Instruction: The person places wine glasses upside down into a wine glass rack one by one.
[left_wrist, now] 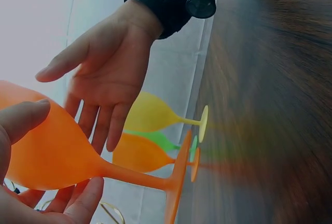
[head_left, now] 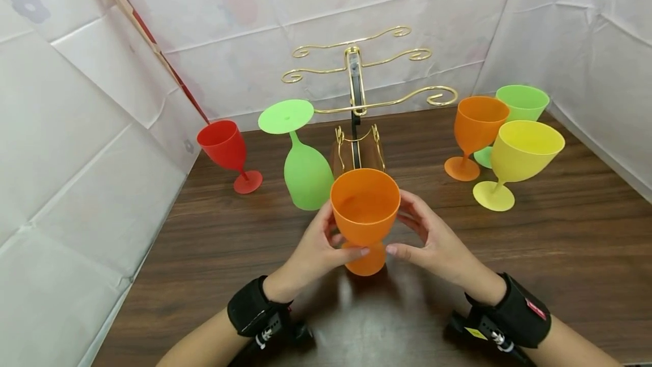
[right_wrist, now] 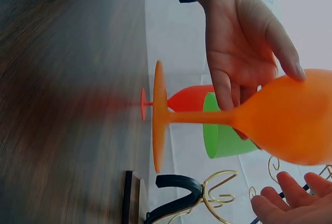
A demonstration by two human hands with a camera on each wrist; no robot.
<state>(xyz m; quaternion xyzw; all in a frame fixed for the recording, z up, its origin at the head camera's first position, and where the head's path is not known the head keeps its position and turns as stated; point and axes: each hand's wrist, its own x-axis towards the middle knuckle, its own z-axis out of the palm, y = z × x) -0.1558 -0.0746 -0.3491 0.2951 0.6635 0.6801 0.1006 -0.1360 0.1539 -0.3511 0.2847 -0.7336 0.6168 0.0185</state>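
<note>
At the left a red cup (head_left: 221, 143) stands on the surface (head_left: 229, 254); beside it an inverted green cup (head_left: 308, 177) hangs foot-up from the rack (head_left: 355, 64). The left hand (head_left: 311, 245) has its fingers curled round the bowl of the orange cup (head_left: 365, 232), which is just off the surface before the rack. The step in hand seems to be readying this cup; the next move probably calls for turning it foot-up, like the hanging one. It looks smooth and plain, upright, with a deep bowl, slim stem and flat round foot. The right hand (head_left: 433, 239), fingers spread wide, is just beside it, holding nothing. Farther right stand a second orange cup (head_left: 481, 126), an upright green cup (head_left: 524, 103) and a yellow cup (head_left: 524, 154).
</note>
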